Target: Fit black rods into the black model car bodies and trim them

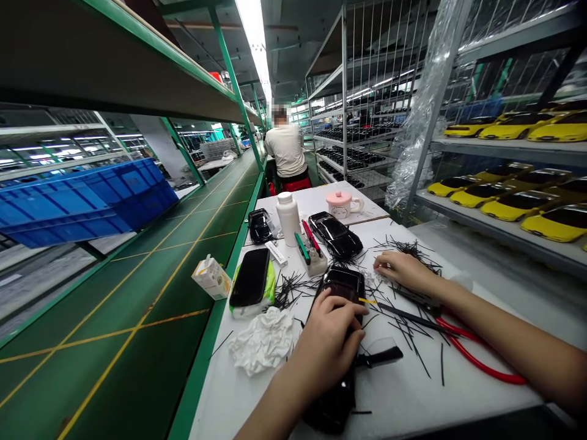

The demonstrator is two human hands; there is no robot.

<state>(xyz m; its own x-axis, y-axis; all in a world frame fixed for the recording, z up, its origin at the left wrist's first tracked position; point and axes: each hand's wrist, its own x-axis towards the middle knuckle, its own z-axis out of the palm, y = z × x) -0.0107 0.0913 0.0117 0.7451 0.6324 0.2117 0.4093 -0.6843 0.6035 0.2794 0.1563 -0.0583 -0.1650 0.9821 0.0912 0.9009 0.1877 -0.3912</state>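
A glossy black model car body (337, 391) lies lengthwise on the table in front of me. My left hand (332, 333) is laid over its middle, fingers curled across the top and gripping it. To the right, my right hand (401, 269) reaches down with bent fingertips at a small heap of clear bits (373, 278); whatever is between the fingertips is too small to make out. Red-handled cutters (481, 360) lie partly under my right forearm. A thin black strip with a yellow end (403, 315) and a black-handled tool (380, 357) rest beside the car.
Another black model car (335, 235), a white bottle (288, 219), a pink-lidded mug (340, 205) and a phone (251, 278) stand around the table. Crumpled tissue (263, 342) lies left. A green conveyor (151, 305) runs alongside; a person (287, 150) sits ahead. Racks hold yellow cars (504, 201).
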